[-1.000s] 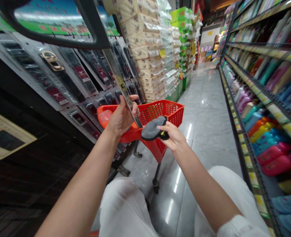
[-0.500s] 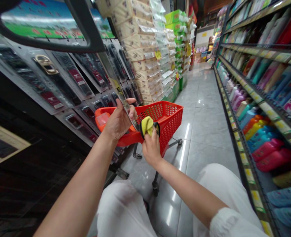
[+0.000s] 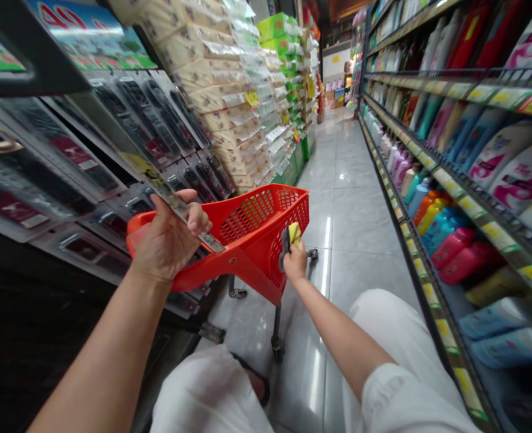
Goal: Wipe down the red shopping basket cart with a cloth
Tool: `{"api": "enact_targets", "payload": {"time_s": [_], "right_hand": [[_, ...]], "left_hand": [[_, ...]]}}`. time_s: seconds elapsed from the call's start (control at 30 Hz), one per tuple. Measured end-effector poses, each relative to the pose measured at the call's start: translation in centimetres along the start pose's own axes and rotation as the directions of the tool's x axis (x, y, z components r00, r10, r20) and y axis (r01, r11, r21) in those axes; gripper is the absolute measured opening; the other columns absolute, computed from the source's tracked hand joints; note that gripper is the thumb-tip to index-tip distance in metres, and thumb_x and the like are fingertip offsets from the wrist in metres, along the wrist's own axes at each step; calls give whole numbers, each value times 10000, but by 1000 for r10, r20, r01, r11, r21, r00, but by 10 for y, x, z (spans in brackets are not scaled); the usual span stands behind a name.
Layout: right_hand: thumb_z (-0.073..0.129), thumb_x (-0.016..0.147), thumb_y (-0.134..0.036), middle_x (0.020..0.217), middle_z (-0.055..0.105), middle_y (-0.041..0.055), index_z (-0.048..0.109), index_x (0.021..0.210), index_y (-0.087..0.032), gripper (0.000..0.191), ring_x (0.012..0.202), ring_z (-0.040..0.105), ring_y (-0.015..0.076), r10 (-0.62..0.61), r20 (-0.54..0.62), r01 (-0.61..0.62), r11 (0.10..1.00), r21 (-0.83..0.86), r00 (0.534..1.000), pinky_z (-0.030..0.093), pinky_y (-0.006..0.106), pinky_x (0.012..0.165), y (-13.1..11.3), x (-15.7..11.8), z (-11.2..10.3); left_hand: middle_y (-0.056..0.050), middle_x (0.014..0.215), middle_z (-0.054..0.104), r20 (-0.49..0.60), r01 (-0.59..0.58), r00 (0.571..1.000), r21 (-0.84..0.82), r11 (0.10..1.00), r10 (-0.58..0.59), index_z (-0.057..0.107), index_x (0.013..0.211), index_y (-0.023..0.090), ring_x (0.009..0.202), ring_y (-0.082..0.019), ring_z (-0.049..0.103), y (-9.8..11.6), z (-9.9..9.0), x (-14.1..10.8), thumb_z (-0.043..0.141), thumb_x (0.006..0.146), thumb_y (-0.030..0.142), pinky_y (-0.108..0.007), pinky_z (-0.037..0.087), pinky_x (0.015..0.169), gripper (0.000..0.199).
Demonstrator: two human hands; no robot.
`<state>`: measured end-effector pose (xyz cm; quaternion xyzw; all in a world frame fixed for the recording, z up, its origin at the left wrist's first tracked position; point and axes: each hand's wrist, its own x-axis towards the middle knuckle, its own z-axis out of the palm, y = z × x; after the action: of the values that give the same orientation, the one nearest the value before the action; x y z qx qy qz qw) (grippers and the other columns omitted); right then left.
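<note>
My left hand [image 3: 169, 234] is closed around a flat, worn metal bar [image 3: 144, 168]. The bar slants up to a large dark looped handle [image 3: 31, 78] at the upper left. Its lower end meets the side rim of a red plastic shopping cart [image 3: 252, 258], near a small rivet. In my right hand [image 3: 296, 261] is a yellow cloth [image 3: 294, 232], bunched together with something dark whose kind I cannot make out. This hand is beside the cart's perforated side; whether it touches the cart is unclear.
Packaged belts [image 3: 71, 162] hang on a rack at the left. Stacked cartons [image 3: 216, 90] stand beyond the cart. Along the right runs a shelf [image 3: 469, 216] full of bottles. A grey tiled floor [image 3: 356, 222] stretches down the aisle between them.
My right hand has moved away from the bar's lower end, to the cart's far right side, with the cloth. The view has shifted right; my left hand still grips the bar.
</note>
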<state>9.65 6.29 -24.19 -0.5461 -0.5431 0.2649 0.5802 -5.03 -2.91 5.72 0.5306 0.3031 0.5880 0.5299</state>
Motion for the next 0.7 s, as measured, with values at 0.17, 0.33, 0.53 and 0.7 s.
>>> {"api": "enact_targets", "payload": {"time_s": [0.17, 0.33, 0.53, 0.7], "right_hand": [[435, 795, -205, 1081, 582, 68, 642, 948, -198, 257, 1035, 531, 207, 186, 62, -193, 972, 137, 981, 407, 349, 968, 9, 48, 13], [439, 852, -260, 1244, 520, 120, 619, 993, -192, 238, 1216, 433, 245, 112, 40, -117, 980, 160, 993, 317, 417, 1080, 10, -3, 35], [438, 705, -90, 1114, 557, 115, 595, 784, -203, 209, 1150, 471, 250, 36, 25, -39, 990, 136, 999, 356, 416, 1056, 21, -83, 37], [363, 678, -60, 869, 539, 62, 541, 760, -212, 247, 898, 518, 221, 160, -20, -154, 974, 168, 987, 441, 385, 897, 6, -49, 39]], "left_hand": [[6, 543, 430, -3, 3, 1000, 16, 1000, -3, 714, 899, 214, 513, -112, 421, -1, 8, -2, 88, 987, 474, -223, 450, 586, 683], [8, 524, 399, -23, 5, 1000, 21, 1000, -4, 714, 861, 217, 493, -112, 391, -3, 12, 1, 46, 985, 466, -216, 445, 570, 723], [5, 524, 401, -47, 3, 999, 26, 1000, -2, 717, 854, 216, 496, -114, 394, -2, 12, 0, 47, 983, 466, -221, 449, 579, 726], [6, 540, 439, -27, -7, 1000, 8, 1000, 7, 714, 883, 201, 513, -111, 420, -2, 10, -2, 167, 984, 490, -217, 451, 583, 627]]}}
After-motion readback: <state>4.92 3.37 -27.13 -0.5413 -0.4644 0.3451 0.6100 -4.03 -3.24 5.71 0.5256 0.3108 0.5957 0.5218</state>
